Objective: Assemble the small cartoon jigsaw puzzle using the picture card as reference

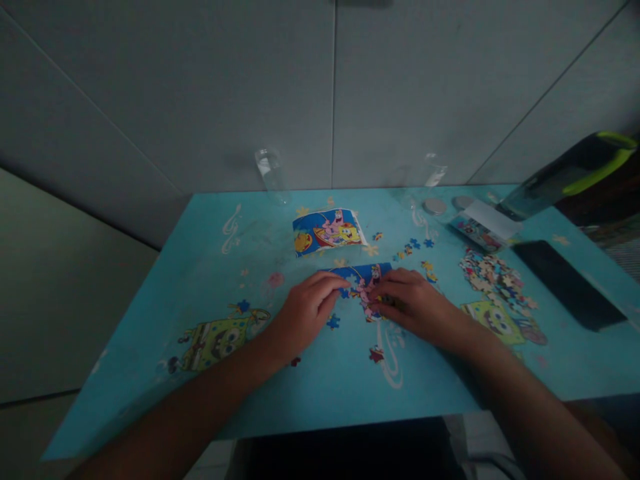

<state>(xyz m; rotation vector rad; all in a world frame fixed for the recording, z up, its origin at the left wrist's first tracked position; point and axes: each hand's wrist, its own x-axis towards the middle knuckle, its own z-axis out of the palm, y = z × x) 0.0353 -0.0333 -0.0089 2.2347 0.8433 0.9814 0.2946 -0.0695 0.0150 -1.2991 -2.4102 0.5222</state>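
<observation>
A partly joined jigsaw puzzle (354,272), blue with pink figures, lies flat on the table between my hands. My left hand (316,298) rests at its left side, fingers together, with a blue puzzle piece (345,292) at the fingertips. From the right, my right hand (406,297) reaches over the puzzle with curled fingers pinched at a piece beside the pink part; that piece is mostly covered. Just behind lies a picture sheet (330,233) with a yellow character and a pink one in a boat. A loose blue piece (333,322) and a dark red piece (376,355) lie nearer me.
A heap of puzzle pieces (497,280) lies on the right, beside a black phone-like slab (567,283). Behind stand a dark bottle (560,177) with a lime handle, round lids (435,206) and clear containers (273,175). Several loose pieces (414,244) lie behind my right hand.
</observation>
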